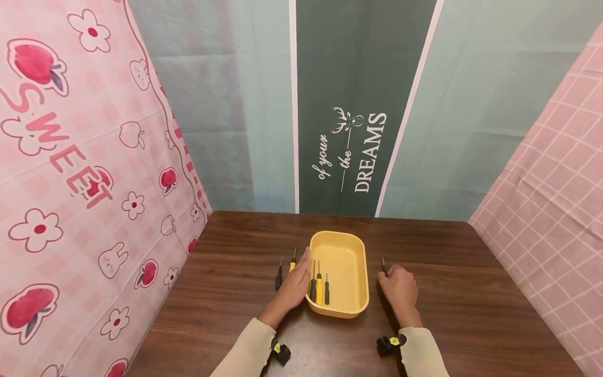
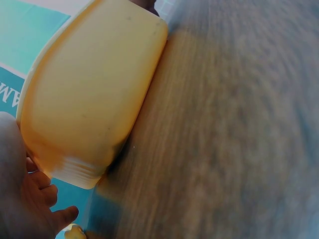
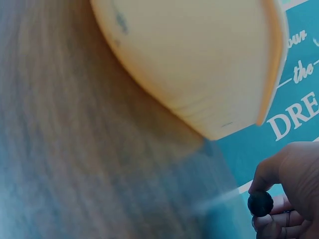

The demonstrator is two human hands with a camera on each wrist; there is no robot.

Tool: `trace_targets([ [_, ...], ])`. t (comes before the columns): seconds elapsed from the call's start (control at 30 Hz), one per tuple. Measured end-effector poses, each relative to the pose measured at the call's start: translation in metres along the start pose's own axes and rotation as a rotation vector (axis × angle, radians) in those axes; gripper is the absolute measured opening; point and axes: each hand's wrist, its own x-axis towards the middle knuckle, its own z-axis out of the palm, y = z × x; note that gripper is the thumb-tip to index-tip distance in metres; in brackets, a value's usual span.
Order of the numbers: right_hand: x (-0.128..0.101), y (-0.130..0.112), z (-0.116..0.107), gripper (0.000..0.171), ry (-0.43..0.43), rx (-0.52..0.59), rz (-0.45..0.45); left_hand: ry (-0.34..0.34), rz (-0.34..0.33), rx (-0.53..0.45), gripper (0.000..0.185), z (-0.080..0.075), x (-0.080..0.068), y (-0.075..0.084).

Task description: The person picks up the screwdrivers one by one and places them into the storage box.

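Note:
A yellow tray [image 1: 340, 312] stands on the table; its outer wall fills much of both wrist views. Three screwdrivers lie along its left side: a black screwdriver [image 1: 313, 290], a yellow screwdriver [image 1: 319, 289] and a smaller black one [image 1: 327, 293]. My left hand [image 1: 293, 285] rests along the tray's left wall with its fingers extended. To the right of the tray, my right hand [image 1: 399, 287] pinches another black screwdriver [image 3: 260, 203]. Its round handle end shows between thumb and fingers, and its shaft points away from me in the head view.
Left of my left hand lie a black screwdriver [image 1: 279, 277] and a yellow one [image 1: 292, 264], the latter partly hidden by that hand. The brown wooden table [image 1: 452, 272] meets a green cloth backdrop behind, with pink patterned cloths on both sides.

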Motion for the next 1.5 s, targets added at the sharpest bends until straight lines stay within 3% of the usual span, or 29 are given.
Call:
trace_targets([
  [0.5,-0.004,-0.027,-0.02,0.02,0.099,0.072,-0.03,0.006,0.007,-0.007,0.054,-0.001,0.0,0.001],
  [0.9,-0.012,-0.05,-0.036,0.017,0.08,0.114,-0.057,0.038,0.032,-0.022,0.054,0.001,0.002,0.001],
  [1.5,-0.037,-0.074,-0.026,0.016,0.029,0.155,-0.134,0.16,0.08,-0.024,0.048,0.004,0.001,0.0],
])
